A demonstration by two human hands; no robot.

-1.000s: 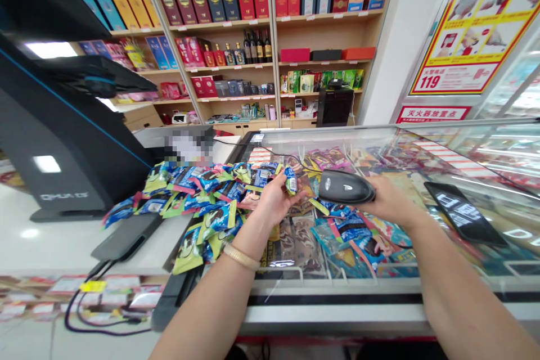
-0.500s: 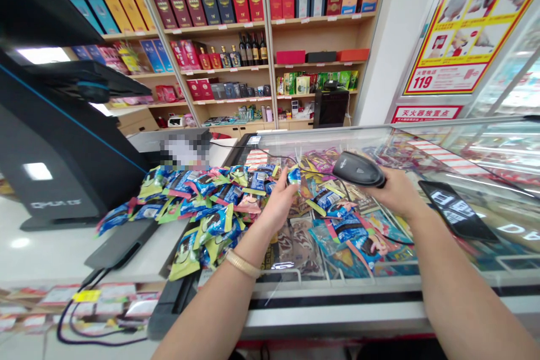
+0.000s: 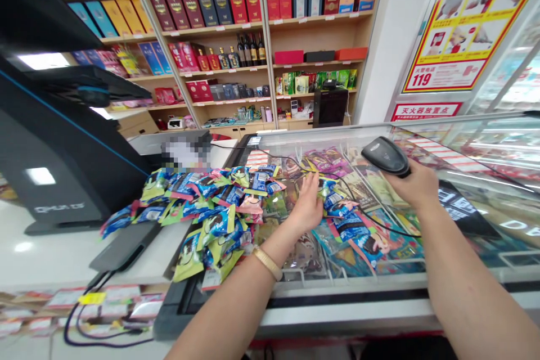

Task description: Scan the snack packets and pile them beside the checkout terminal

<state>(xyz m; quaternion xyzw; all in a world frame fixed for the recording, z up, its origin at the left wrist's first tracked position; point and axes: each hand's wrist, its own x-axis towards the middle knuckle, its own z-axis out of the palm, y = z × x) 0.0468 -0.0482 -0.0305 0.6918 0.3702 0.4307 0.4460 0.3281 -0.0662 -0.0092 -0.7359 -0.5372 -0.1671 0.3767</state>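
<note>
My left hand [image 3: 309, 205] reaches over the glass top of the freezer with its fingers stretched out. Against its right side lie small blue, pink and green snack packets [image 3: 343, 225], some partly hidden behind the fingers. To its left spreads a larger heap of the same packets [image 3: 211, 202], running from the counter onto the glass. My right hand [image 3: 415, 183] is wrapped round the grip of a black barcode scanner [image 3: 385, 156], which is held above the glass and points up and left. The scanner's cable [image 3: 379, 228] trails across the glass.
A dark phone [image 3: 466, 211] lies on the glass, partly behind my right hand. At left, a black checkout terminal [image 3: 63, 169] and a flat grey device [image 3: 124, 247] stand on the white counter [image 3: 25, 259]. Behind are shelves [image 3: 236, 28] of boxes and bottles.
My left hand has moved right from the large heap to the smaller group, and its fingers have opened from the packet they held. My right hand has carried the scanner to the right.
</note>
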